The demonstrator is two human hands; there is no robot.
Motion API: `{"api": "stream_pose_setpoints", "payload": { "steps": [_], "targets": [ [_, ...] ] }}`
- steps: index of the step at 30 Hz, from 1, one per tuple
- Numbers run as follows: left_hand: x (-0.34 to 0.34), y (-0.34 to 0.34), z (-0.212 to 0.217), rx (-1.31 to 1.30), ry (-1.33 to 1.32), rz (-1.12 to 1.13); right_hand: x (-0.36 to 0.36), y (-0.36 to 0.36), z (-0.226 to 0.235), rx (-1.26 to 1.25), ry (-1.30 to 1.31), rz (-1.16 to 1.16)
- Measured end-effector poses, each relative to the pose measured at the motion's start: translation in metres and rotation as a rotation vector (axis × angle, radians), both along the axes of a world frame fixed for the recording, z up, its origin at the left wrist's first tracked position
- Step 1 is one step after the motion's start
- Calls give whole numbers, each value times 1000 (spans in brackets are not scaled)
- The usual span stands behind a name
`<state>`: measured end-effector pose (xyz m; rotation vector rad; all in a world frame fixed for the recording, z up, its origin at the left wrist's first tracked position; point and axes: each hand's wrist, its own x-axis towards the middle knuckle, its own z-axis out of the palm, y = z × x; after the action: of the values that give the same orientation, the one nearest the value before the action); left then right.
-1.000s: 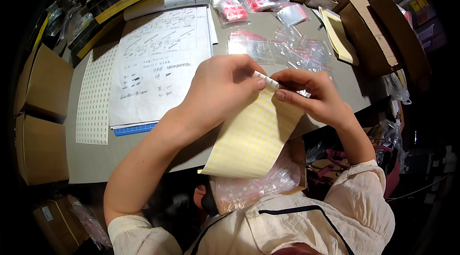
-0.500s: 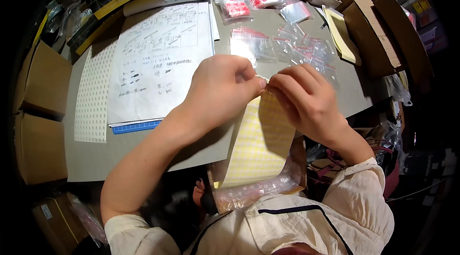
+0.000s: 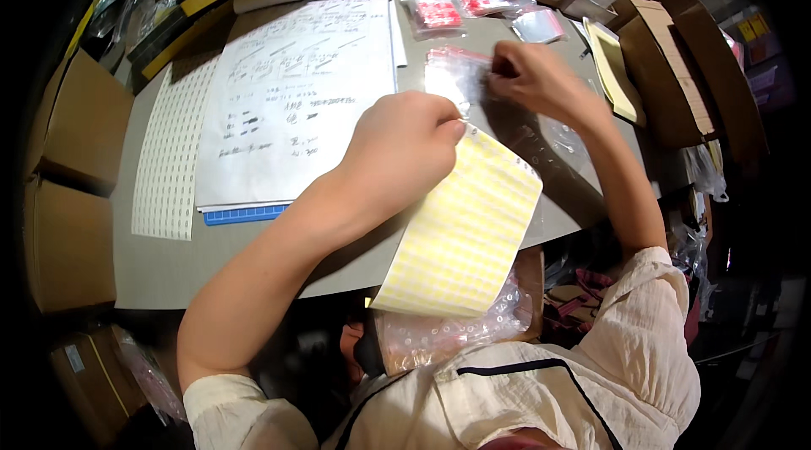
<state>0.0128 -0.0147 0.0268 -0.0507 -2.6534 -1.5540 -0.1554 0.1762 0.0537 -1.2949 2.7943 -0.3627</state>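
My left hand (image 3: 414, 137) pinches the upper corner of a yellow sticker sheet (image 3: 469, 239) between thumb and fingers. The sheet hangs down toward me over the table's near edge, patterned with rows of small pale labels; a few labels show at its top edge. Up at the right edge of a stack of clear zip bags (image 3: 448, 74), my right hand (image 3: 536, 82) is closed, its fingers curled and slightly blurred. What those fingertips hold, if anything, is hidden. Other small clear bags (image 3: 566, 146) lie partly under my right forearm.
Handwritten papers (image 3: 287, 112) lie on a blue board (image 3: 245, 215) at left, beside a white label sheet (image 3: 169, 154). Bundles of red-marked bags (image 3: 435, 6) sit farther back. Cardboard boxes (image 3: 72, 239) flank the table. An open box of clear bags (image 3: 448, 336) stands against me.
My right hand has left the sheet's top edge and moved up to the bag stack. The sheet, still in my left hand, now shows its upper right corner uncovered.
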Motion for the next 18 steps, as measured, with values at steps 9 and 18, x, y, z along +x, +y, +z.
{"api": "stream_pose_setpoints", "payload": {
  "steps": [9,18],
  "targets": [
    [5,2,5,14,-1,-14,-20,7,7,-180,-313,81],
    [3,1,2,38,24,21,-15,4,-7,75,166,-15]
  ]
}}
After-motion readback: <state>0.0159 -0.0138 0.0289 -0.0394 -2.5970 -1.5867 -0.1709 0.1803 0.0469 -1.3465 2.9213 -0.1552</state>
